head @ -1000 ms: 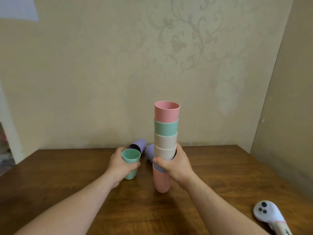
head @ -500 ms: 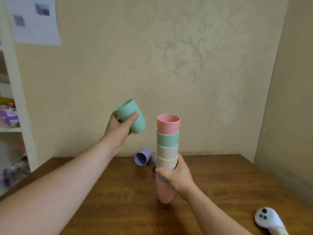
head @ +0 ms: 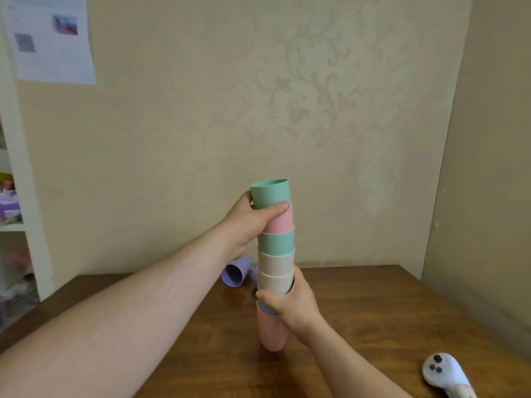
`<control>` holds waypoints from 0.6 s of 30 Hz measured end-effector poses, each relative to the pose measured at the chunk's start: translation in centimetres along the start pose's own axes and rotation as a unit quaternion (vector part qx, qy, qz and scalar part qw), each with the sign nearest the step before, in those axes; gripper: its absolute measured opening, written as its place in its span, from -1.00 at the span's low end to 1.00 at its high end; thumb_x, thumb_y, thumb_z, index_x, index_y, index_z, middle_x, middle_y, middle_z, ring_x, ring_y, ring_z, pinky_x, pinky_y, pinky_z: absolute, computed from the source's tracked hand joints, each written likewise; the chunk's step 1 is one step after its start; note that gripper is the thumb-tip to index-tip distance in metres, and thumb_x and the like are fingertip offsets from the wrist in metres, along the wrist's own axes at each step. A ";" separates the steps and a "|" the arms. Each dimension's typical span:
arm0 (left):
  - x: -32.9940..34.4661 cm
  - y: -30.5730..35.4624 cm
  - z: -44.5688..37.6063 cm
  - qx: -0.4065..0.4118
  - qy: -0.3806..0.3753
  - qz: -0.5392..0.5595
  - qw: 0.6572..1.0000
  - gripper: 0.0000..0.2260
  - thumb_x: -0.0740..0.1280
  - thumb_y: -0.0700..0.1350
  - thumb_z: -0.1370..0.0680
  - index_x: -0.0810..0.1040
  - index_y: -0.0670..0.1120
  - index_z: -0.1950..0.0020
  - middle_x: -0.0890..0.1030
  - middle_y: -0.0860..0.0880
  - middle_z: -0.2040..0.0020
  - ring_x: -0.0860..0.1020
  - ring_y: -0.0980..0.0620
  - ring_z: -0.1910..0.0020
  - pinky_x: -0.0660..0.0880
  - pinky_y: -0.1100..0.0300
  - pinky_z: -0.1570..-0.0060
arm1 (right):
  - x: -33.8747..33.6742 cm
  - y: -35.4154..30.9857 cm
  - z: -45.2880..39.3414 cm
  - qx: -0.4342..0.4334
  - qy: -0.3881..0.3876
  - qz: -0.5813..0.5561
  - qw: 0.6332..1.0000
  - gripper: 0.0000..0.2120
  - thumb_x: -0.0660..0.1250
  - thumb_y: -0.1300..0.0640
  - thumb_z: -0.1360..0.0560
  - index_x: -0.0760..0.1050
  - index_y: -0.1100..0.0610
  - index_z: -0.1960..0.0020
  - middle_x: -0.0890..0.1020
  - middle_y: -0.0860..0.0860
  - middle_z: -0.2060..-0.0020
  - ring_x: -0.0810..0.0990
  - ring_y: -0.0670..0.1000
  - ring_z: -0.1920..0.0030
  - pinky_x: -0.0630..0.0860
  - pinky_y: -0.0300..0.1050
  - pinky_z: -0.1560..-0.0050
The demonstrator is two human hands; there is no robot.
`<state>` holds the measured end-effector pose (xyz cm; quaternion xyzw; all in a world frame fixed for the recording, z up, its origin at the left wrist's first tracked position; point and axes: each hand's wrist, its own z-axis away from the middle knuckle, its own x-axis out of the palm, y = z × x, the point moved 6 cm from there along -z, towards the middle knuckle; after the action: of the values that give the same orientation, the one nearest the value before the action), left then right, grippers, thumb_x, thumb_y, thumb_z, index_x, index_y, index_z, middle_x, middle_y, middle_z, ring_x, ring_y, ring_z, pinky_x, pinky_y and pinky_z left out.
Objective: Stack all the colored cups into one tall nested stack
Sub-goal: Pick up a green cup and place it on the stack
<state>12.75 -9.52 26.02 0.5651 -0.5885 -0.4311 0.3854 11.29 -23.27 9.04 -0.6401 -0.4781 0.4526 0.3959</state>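
A tall nested cup stack (head: 276,262) stands upright on the wooden table (head: 373,311). From the bottom it runs pink, purple, two beige, green, pink. A green cup (head: 270,193) sits in the top pink cup, and my left hand (head: 247,222) grips it around the side. My right hand (head: 290,303) is wrapped around the stack low down, at the purple cup. Behind the stack a purple cup (head: 235,272) lies on its side, mouth towards me. A second purple cup (head: 254,274) shows only as a sliver beside it.
A white controller with dark buttons (head: 442,372) lies at the table's near right. The wall stands close behind the table. A white shelf unit (head: 17,214) with small items is at the far left.
My left hand lifted the green cup from the table, carried it up and rightward, and set it into the top of the stack. My right hand kept hold of the stack.
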 end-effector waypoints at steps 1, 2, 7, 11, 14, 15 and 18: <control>0.2 -0.1 0.1 0.003 -0.011 0.009 1.000 -0.43 0.64 -0.06 -0.52 0.51 0.00 -0.48 0.72 -0.02 -0.25 0.72 0.00 -0.18 0.64 0.00 -0.26 | 0.0 0.0 0.0 0.000 -0.002 0.001 1.000 -0.34 0.71 -0.04 -0.28 0.53 -0.19 -0.31 0.74 -0.13 -0.12 0.72 -0.09 -0.13 0.71 0.06 -0.20; 0.5 -0.1 0.2 0.011 -0.022 0.007 1.000 -0.45 0.63 -0.09 -0.53 0.50 0.01 -0.46 0.72 -0.01 -0.21 0.72 0.03 -0.14 0.64 0.03 -0.21 | 0.0 0.0 -0.1 0.001 -0.002 0.001 1.000 -0.33 0.71 -0.05 -0.27 0.53 -0.19 -0.31 0.74 -0.13 -0.12 0.72 -0.09 -0.13 0.71 0.07 -0.21; 0.9 -0.6 0.4 0.032 -0.049 -0.001 0.998 -0.63 0.59 -0.07 -0.58 0.52 0.12 -0.28 0.72 0.06 -0.14 0.71 0.14 -0.07 0.62 0.14 -0.12 | 0.2 -0.1 0.0 0.000 -0.003 0.001 1.000 -0.30 0.71 -0.06 -0.29 0.49 -0.19 -0.35 0.71 -0.15 -0.15 0.70 -0.08 -0.16 0.70 0.07 -0.22; 0.4 -0.7 0.5 0.053 -0.046 -0.029 0.997 -0.63 0.59 -0.03 -0.57 0.51 0.16 -0.29 0.71 0.13 -0.15 0.72 0.27 -0.02 0.61 0.19 -0.09 | 0.6 -0.3 0.2 0.003 -0.004 -0.001 1.000 -0.32 0.70 -0.01 -0.33 0.48 -0.17 -0.36 0.70 -0.15 -0.15 0.69 -0.08 -0.17 0.69 0.03 -0.20; -0.3 -0.6 0.6 0.074 -0.047 -0.045 0.995 -0.62 0.59 -0.01 -0.57 0.50 0.16 -0.28 0.69 0.16 -0.15 0.69 0.44 0.10 0.60 0.32 0.03 | 1.2 -0.5 0.2 0.004 -0.011 -0.011 1.000 -0.32 0.70 0.00 -0.34 0.49 -0.17 -0.37 0.71 -0.14 -0.16 0.70 -0.08 -0.17 0.69 0.03 -0.21; -0.7 -0.7 0.7 0.077 -0.048 -0.050 0.995 -0.59 0.60 0.00 -0.55 0.50 0.14 -0.31 0.70 0.15 -0.16 0.69 0.45 0.08 0.61 0.37 0.06 | 1.5 -0.6 0.3 0.004 -0.015 -0.014 1.000 -0.32 0.70 0.00 -0.34 0.49 -0.17 -0.37 0.71 -0.15 -0.16 0.70 -0.08 -0.17 0.70 0.04 -0.22; -2.0 -2.4 0.8 0.065 -0.049 -0.064 0.995 -0.47 0.66 0.03 -0.48 0.52 0.07 -0.37 0.76 0.05 -0.21 0.75 0.20 -0.11 0.68 0.23 -0.05 | 2.5 -0.7 0.3 0.004 -0.031 -0.020 0.999 -0.32 0.70 -0.05 -0.33 0.50 -0.19 -0.37 0.72 -0.17 -0.15 0.71 -0.09 -0.16 0.70 0.05 -0.23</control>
<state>12.91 -7.43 23.51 0.6039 -0.5958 -0.4428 0.2904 11.11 -20.61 9.11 -0.6144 -0.5011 0.4664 0.3923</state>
